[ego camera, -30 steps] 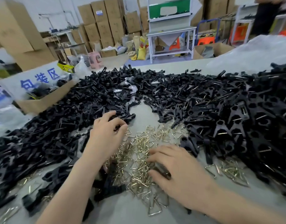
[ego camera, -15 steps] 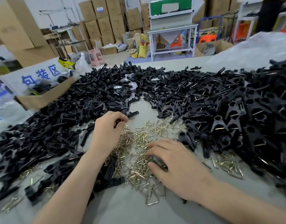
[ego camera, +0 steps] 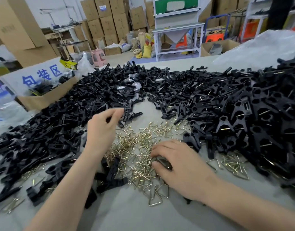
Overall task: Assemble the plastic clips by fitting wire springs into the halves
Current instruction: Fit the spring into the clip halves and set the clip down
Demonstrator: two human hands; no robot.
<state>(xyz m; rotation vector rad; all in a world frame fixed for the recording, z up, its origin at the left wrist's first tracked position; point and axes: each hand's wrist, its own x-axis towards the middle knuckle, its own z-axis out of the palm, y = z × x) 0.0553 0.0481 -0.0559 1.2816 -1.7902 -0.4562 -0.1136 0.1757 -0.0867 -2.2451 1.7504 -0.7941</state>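
A heap of brass-coloured wire springs (ego camera: 141,147) lies in the middle of the grey table (ego camera: 126,214). Loose black clip halves (ego camera: 86,104) are piled on the left, and assembled black clips (ego camera: 235,114) on the right. My left hand (ego camera: 103,129) is at the edge of the left pile, its fingers curled round a black clip half (ego camera: 121,121). My right hand (ego camera: 178,165) lies on the springs and its fingers pinch a dark clip half (ego camera: 163,163), mostly hidden under the fingers.
A cardboard box (ego camera: 48,95) with a blue-lettered white sign stands at the left edge. A few clip halves (ego camera: 110,174) lie between my forearms. A small bunch of springs (ego camera: 231,164) lies at the right. A clear plastic bag (ego camera: 263,47) sits at the far right.
My left hand has lifted slightly from the left pile, its fingers closing on a black clip half. My right hand has stayed on the springs with its dark piece.
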